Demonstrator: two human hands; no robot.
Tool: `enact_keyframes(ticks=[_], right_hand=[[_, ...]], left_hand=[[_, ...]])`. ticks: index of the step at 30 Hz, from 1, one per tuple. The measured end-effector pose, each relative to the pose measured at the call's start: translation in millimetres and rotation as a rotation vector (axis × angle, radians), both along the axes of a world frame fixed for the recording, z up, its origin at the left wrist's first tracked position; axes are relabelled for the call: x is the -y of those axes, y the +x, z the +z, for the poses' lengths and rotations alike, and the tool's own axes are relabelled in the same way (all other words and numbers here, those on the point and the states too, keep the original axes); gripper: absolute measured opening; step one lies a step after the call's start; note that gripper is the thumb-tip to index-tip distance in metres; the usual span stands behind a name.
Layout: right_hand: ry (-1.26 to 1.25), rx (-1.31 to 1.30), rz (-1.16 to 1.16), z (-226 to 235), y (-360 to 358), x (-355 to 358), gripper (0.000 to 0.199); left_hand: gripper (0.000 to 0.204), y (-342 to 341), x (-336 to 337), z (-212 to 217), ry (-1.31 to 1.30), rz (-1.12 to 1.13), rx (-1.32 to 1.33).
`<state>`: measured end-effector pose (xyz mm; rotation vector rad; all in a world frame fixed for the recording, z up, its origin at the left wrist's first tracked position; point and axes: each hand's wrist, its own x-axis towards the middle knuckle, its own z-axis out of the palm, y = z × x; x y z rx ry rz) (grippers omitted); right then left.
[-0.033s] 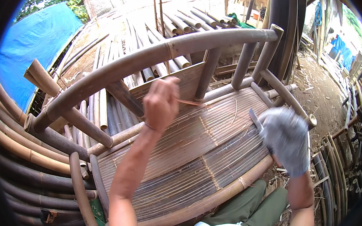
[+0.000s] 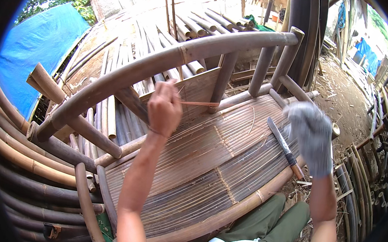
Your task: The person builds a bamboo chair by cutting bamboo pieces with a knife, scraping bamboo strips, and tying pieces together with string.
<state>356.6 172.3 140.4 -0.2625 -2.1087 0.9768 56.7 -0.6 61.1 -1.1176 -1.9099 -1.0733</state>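
The slatted bamboo seat (image 2: 190,179) carries a knife (image 2: 285,148), handle across the front rail (image 2: 242,206); a knock from my gloved right grip (image 2: 309,138), just beside it, could tip it off. The thin reddish strip (image 2: 199,103), running toward a backrest post (image 2: 224,80), might snap if overpulled. My right grip is too blurred to tell; my bare left grip (image 2: 164,109) is clamped on the strip.

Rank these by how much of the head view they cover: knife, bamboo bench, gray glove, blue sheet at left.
1. Bamboo bench
2. Blue sheet
3. Gray glove
4. Knife, long but thin
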Motion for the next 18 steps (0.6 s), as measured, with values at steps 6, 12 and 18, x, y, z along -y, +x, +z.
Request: enact_keyframes(ticks=[6, 12, 18], right_hand=[[0.344, -0.135, -0.451, -45.3, -161.8, -72.8, 0.023], [0.105, 0.130, -0.422, -68.8, -291.0, -7.4, 0.020], [0.828, 0.119, 0.033, -96.0, -334.8, -60.3, 0.027]], left_hand=[[0.027, -94.7, -5.4, -16.6, -0.146, 0.071, -0.019], [0.045, -111.7, -35.0, -12.7, -0.383, 0.011, 0.393], [0.047, -131.6, -36.3, -23.3, -0.276, -0.316, 0.313]])
